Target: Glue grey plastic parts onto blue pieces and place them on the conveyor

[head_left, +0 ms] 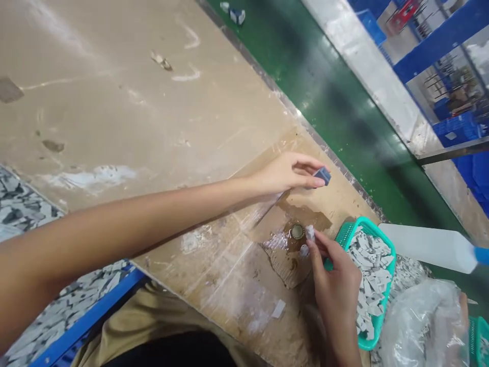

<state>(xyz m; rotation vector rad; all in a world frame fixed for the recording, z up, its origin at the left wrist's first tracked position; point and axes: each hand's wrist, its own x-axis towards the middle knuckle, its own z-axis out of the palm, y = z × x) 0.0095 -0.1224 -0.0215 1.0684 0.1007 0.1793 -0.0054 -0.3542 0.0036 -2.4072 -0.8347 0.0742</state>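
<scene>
My left hand [292,172] reaches across the board-covered table, its fingertips closed on a small blue-grey block [323,176]. Lower down, my right hand [336,272] pinches a small crumpled whitish wad [310,233] between thumb and fingers. Just left of that wad lies a round, cap-like dish [297,231], on a wet brown patch of cardboard [292,267]. A second small whitish lump [304,250] sits below the dish, close to my right thumb. What the wad is made of is hard to make out.
A green basket [388,295] of grey-white flat pieces stands right of my right hand. Beside it are a white bottle [428,245] and a clear plastic bag [424,323]. A green belt [305,86] runs beyond the table edge. A blue-rimmed bin [91,318] of pieces is lower left.
</scene>
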